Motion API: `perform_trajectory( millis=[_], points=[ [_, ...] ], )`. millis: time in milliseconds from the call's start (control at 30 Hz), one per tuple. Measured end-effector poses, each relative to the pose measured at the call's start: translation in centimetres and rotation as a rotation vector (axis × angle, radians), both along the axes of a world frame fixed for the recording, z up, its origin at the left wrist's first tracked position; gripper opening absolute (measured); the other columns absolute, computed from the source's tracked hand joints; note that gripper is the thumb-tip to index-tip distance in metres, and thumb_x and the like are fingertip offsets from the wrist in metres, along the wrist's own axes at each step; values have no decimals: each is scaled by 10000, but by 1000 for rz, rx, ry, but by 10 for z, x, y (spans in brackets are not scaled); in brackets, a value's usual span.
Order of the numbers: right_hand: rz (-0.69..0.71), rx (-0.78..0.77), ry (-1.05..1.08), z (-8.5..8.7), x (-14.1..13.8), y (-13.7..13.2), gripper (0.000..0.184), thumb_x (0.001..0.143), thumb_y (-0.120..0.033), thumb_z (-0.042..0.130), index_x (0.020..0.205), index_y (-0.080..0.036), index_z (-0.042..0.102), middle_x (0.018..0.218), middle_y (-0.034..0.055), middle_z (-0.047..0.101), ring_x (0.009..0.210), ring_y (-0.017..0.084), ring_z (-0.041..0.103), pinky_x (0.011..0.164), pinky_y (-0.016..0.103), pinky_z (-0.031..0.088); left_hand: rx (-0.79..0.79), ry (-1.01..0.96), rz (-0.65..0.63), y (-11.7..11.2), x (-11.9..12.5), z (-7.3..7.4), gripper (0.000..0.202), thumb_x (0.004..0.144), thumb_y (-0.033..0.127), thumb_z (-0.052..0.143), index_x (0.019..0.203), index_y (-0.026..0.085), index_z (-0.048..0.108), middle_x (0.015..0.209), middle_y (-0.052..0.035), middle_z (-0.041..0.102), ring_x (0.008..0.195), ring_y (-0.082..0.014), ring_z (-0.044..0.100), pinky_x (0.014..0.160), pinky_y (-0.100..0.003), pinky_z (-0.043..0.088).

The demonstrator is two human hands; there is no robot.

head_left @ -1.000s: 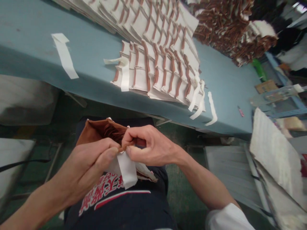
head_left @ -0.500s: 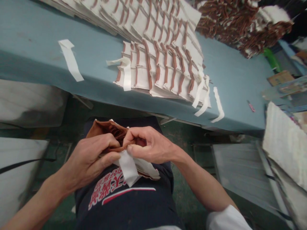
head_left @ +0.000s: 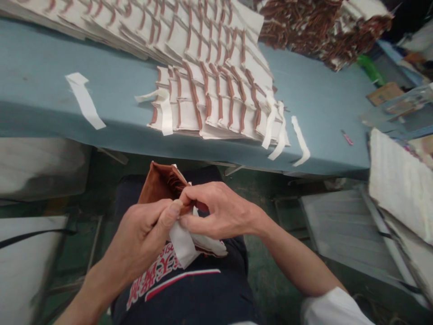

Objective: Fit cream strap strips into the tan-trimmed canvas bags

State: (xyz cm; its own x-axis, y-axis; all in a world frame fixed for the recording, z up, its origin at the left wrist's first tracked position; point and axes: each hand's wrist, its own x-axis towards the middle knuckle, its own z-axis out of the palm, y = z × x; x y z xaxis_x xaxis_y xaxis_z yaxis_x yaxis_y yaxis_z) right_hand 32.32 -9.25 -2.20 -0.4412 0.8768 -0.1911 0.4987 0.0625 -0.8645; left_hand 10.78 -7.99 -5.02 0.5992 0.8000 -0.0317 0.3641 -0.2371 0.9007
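Pinching a brown piece (head_left: 149, 187) above the lap

The left grip (head_left: 145, 237) and the right grip (head_left: 221, 210) are both closed on the piece's near edge, fingertips almost meeting. A white strip (head_left: 184, 246) hangs just below them; its upper end is hidden. The brown piece gapes open over dark clothing (head_left: 203, 302) with red lettering (head_left: 152, 275), in front of the desk (head_left: 321, 90). There, brown-edged white stacks (head_left: 213, 108) lie in overlapping rows, with loose strips (head_left: 167, 117) on and beside them. Farther right sit a shaggy brown heap (head_left: 297, 27) and a small pink object (head_left: 347, 137).
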Motion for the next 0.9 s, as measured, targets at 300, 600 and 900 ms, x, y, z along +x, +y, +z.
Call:
perform_trajectory(
  millis=[300, 600, 900],
  points=[
    [141, -89, 243, -18, 12, 12, 214, 996, -301, 524, 844, -195, 633, 789, -15, 595, 726, 150, 541, 719, 284, 400, -253, -86, -151, 10, -13, -12, 510, 1109, 488, 462, 664, 239, 471, 609, 48, 429, 529, -132, 391, 461, -260, 338],
    [136, 48, 136, -27, 0, 8, 341, 1090, -345, 416, 802, -221, 550, 826, 17, 604, 789, 169, 536, 803, 323, 405, -78, -80, -165, 10, -11, -9, 385, 965, 252, 552, 619, 237, 384, 575, 79, 374, 491, -100, 372, 461, -223, 300],
    [112, -291, 455, -25, -5, 8, 534, 1069, -650, 549, 764, -212, 572, 773, -20, 522, 745, 139, 466, 701, 279, 393, 50, -152, -252, 9, -22, -3, 284, 1003, 154, 599, 730, 218, 637, 633, 73, 634, 527, -89, 599, 535, -156, 442]
  ],
)
